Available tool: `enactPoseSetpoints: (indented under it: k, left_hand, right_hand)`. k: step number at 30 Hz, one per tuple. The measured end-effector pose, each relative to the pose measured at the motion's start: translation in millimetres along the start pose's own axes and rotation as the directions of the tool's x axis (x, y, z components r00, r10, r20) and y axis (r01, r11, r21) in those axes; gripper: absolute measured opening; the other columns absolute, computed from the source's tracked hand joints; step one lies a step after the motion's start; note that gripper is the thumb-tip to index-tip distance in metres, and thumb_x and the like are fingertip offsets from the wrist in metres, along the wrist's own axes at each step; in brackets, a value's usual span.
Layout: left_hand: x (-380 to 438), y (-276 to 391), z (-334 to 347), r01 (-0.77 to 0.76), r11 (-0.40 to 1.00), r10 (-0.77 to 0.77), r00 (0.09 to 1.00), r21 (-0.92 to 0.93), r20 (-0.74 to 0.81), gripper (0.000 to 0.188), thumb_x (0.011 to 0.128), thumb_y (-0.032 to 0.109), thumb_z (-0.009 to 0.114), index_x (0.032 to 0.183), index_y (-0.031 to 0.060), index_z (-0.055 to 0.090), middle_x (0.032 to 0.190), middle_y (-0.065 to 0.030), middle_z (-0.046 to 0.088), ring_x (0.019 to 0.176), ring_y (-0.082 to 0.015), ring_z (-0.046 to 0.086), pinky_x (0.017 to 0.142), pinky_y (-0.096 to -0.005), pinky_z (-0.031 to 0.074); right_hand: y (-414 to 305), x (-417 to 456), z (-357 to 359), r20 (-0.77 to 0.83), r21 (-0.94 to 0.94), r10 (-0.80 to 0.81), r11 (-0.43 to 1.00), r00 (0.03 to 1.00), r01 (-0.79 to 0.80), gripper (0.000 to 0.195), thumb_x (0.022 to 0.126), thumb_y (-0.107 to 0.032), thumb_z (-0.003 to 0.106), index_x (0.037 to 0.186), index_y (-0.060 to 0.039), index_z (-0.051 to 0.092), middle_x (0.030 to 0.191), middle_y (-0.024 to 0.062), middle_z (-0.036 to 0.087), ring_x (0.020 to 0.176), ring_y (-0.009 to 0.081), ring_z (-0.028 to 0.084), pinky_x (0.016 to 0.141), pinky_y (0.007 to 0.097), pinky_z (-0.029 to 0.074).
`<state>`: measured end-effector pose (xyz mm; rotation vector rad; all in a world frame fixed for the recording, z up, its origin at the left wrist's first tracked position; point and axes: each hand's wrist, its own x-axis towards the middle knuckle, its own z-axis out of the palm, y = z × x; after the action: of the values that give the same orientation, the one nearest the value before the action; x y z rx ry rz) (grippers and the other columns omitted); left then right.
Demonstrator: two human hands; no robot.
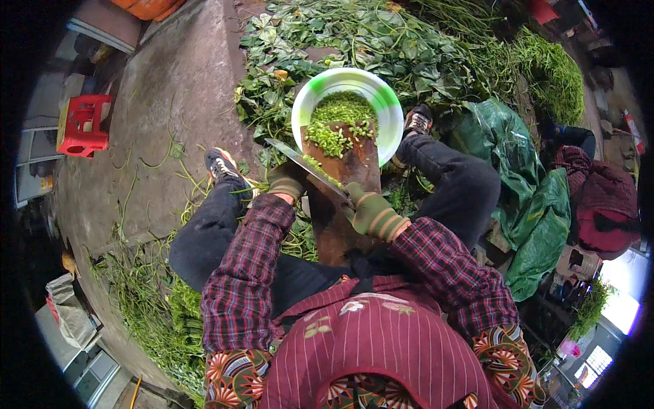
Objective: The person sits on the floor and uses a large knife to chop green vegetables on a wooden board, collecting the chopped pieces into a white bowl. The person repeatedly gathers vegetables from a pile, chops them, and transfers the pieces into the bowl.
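My right hand point(375, 212), in a green striped knit glove, grips the handle end of a large knife point(309, 171). The long blade slants up and left across a wooden board point(337, 225). In a similar glove, my left hand point(286, 181) is beside the blade at the board's left edge, closed on green stems point(248, 188) that stick out to the left. A row of cut green pieces lies along the blade. The board's far end rests in a white and green basin point(386, 115), which holds chopped greens point(342, 107). More chopped pieces point(329, 140) lie on the board's far end.
Leafy vines point(286, 46) cover the floor beyond the basin. More stems point(148, 301) lie at the lower left. A green plastic sheet point(536, 230) is at the right, with another person point(605, 204) beyond it. A red stool point(86, 125) stands at the far left.
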<state>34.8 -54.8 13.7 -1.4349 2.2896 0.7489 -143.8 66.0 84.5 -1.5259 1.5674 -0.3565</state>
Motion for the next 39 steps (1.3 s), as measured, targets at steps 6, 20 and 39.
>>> enactPoseSetpoints:
  k: [6, 20, 39]
  left_hand:
    - [-8.5, -4.5, -12.5, 0.035, 0.993, -0.05, 0.99, 0.116, 0.132, 0.035, 0.076, 0.032, 0.049, 0.107, 0.0145, 0.054, 0.104, -0.0109, 0.056, 0.093, -0.029, 0.055, 0.074, -0.0388, 0.046]
    - [-0.7, -42.3, 28.2, -0.237, 0.965, 0.243, 0.969, -0.115, 0.044, 0.041, 0.08, 0.032, 0.042, 0.117, 0.0152, 0.045, 0.116, -0.0152, 0.047, 0.101, -0.034, 0.048, 0.082, -0.0405, 0.041]
    - [32.8, -36.1, 62.0, 0.014, 0.999, -0.009, 0.993, 0.041, -0.116, 0.025, 0.079, 0.029, 0.044, 0.094, 0.0159, 0.061, 0.091, -0.012, 0.061, 0.082, -0.0296, 0.06, 0.064, -0.0402, 0.047]
  right_hand:
    - [-1.5, -1.0, -2.4, 0.024, -0.041, 0.013, 0.999, 1.0, -0.012, 0.03, 0.073, -0.016, 0.054, 0.096, -0.0057, 0.04, 0.069, 0.0222, 0.056, 0.069, 0.0415, 0.054, 0.057, 0.0462, 0.041]
    - [3.7, -2.4, -0.6, -0.066, -0.005, -0.047, 0.999, 0.997, 0.047, 0.024, 0.075, -0.015, 0.055, 0.092, -0.0088, 0.041, 0.067, 0.0208, 0.055, 0.066, 0.0415, 0.053, 0.054, 0.0456, 0.039]
    - [-8.4, -22.8, -23.9, -0.136, -0.136, -0.157, 0.981, 0.978, 0.138, 0.028, 0.074, -0.021, 0.056, 0.096, -0.0112, 0.041, 0.066, 0.0178, 0.056, 0.061, 0.0381, 0.055, 0.052, 0.0452, 0.042]
